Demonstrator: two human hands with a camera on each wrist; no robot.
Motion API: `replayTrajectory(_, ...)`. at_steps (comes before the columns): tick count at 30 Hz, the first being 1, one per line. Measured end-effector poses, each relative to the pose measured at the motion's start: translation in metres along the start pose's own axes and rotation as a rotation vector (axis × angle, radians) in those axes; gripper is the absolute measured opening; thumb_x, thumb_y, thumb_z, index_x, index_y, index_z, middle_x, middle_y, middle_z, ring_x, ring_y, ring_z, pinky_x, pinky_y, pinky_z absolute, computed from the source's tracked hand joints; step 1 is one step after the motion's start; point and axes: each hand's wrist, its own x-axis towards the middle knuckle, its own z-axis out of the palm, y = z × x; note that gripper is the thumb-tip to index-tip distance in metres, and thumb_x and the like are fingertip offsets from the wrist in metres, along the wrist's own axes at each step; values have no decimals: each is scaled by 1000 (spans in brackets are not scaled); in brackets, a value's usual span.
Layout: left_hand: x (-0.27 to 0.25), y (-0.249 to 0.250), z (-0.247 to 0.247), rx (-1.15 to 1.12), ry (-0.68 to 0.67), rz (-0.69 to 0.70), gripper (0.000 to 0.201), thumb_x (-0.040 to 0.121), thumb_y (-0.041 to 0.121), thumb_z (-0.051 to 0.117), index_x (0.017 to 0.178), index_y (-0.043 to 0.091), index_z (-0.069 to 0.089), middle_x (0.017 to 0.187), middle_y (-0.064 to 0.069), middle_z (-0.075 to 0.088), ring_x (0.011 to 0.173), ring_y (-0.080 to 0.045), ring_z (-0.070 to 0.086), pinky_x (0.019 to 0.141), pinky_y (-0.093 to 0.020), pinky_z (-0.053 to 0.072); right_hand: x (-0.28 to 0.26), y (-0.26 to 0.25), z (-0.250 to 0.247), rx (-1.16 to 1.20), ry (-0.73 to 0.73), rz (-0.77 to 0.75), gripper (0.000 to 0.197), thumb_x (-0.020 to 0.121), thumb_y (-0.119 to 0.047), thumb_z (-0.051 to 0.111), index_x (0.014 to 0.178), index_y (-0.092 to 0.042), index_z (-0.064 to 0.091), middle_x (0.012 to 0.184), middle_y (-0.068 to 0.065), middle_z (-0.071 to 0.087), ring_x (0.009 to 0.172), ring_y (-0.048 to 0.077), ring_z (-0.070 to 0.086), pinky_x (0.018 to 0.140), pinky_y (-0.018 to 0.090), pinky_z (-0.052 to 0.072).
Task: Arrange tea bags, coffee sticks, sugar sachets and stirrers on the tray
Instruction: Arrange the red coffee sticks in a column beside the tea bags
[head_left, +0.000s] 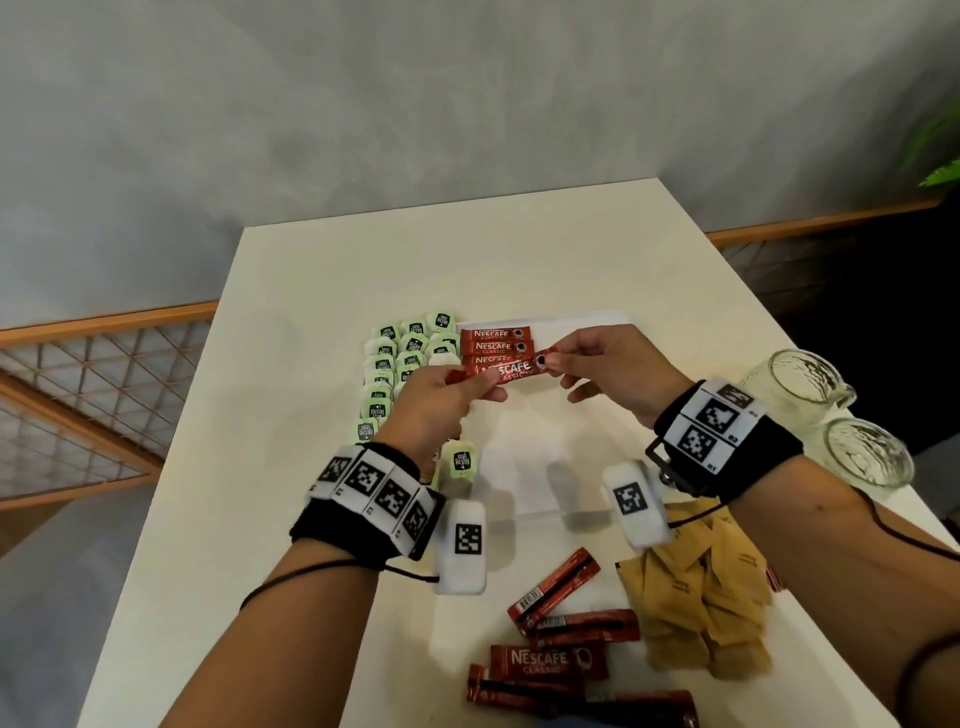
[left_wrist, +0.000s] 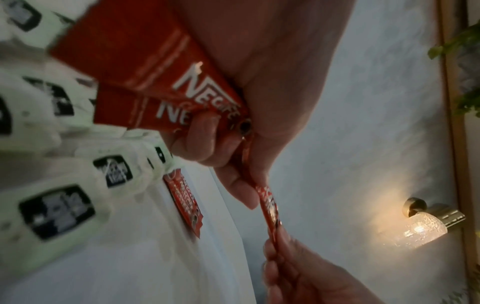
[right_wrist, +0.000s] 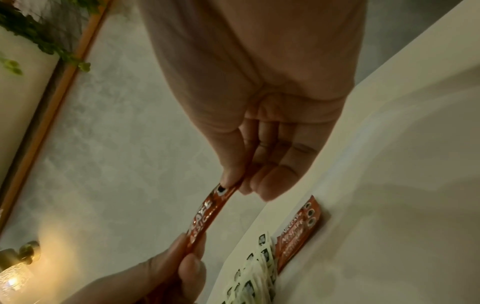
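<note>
Tray (head_left: 545, 457), white and flat, lying in the middle of a white table (head_left: 311, 519), most of its surface bare.

Tea bags (head_left: 410, 353), pale green with dark labels, packed in rows along the tray's left side, a few hidden under the left wrist. Cannot tell whether on the tray or just beside its edge.

Sugar sachets (head_left: 701, 597), brown, heaped loosely on the table near the right forearm, off the tray.

Two glass mugs (head_left: 810, 384), at the table's right edge, well apart from the tray.

Loose coffee sticks (head_left: 550, 660), red, scattered on the near table just left of the sachets.

Row of three coffee sticks (head_left: 493, 345), side by side and touching at the tray's far left, right beside the tea bags, labels up.

Left hand (head_left: 436, 405), curled, thumb and fingers pinching the left end of the held coffee stick (head_left: 511, 370). In the left wrist view, two spare sticks (left_wrist: 155, 72) also gripped against the palm.

Right hand (head_left: 613, 369), thumb and forefinger clamped on the same stick's right end, other fingers loosely bent.

Held coffee stick raised just above the row of three, slightly tilted, stretched between both hands.
</note>
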Motion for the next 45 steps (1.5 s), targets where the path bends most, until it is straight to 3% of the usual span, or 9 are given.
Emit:
replayTrajectory(3, 2, 0, -10, 82, 3, 9, 26, 92, 38, 63, 91, 16, 77, 85, 2, 71, 56, -6, 42, 55, -23, 36, 6, 9, -5, 19, 29, 68, 13, 84, -13, 73, 94, -4, 73, 79, 3, 67, 65, 12, 60, 58, 25, 55)
replayTrajectory(6, 8, 1, -23, -16, 95, 2, 21, 95, 29, 58, 102, 21, 76, 87, 6, 73, 49, -5, 41, 50, -22, 35, 15, 25, -12, 0, 85, 142, 12, 83, -12, 74, 93, -5, 73, 77, 4, 67, 63, 13, 60, 59, 26, 57)
replayTrajectory(9, 13, 2, -32, -59, 140, 9, 20, 94, 28, 57, 99, 25, 76, 88, 5, 73, 46, -5, 39, 50, -22, 33, 21, 39, -11, -34, 97, 209, 8, 82, -9, 74, 88, -3, 72, 69, 6, 65, 58, 15, 59, 58, 26, 58)
replayTrajectory(12, 18, -1, -34, -65, 158, 22, 19, 93, 28, 58, 98, 27, 77, 83, 7, 72, 49, -6, 37, 49, -20, 33, 31, 43, -2, -48, 125, 210, 8, 82, -6, 74, 86, 0, 71, 66, 9, 63, 52, 15, 57, 57, 28, 59)
replayTrajectory(18, 26, -11, -30, -75, 168, -2, 20, 94, 28, 57, 98, 27, 76, 83, 7, 71, 47, -2, 41, 53, -23, 34, 54, 42, 14, -127, 198, 205, 22, 78, -8, 78, 80, -9, 57, 73, 13, 64, 57, 22, 60, 64, 40, 59)
replayTrajectory(24, 29, -15, -38, -76, 167, 0, 22, 95, 27, 55, 100, 26, 76, 81, 9, 71, 44, 2, 42, 54, -23, 34, 64, 38, 25, -175, 199, 208, 26, 79, -10, 78, 79, -11, 53, 70, 10, 61, 55, 20, 57, 59, 36, 57)
replayTrajectory(32, 29, -17, -40, -143, 110, -6, 29, 103, 25, 44, 109, 20, 72, 83, 5, 68, 47, -3, 36, 48, -19, 31, 64, 38, 26, -204, 210, 215, 23, 79, -11, 78, 80, -10, 55, 74, 10, 63, 56, 19, 58, 54, 34, 56)
replayTrajectory(38, 23, -6, -22, -310, 76, 5, 37, 105, 30, 39, 91, 13, 69, 74, 3, 60, 51, -7, 46, 54, -26, 42, 49, 29, 23, -210, 227, 157, 28, 78, -27, 80, 89, -9, 61, 79, 7, 65, 59, 18, 58, 58, 32, 55)
replayTrajectory(45, 17, 3, 12, -388, 79, 106, 40, 106, 32, 35, 82, 14, 61, 72, 1, 57, 56, -9, 50, 67, -32, 44, -7, -1, 39, -104, -210, 78, 27, 81, -31, 75, 94, -8, 72, 83, 4, 72, 62, 11, 62, 60, 22, 50)
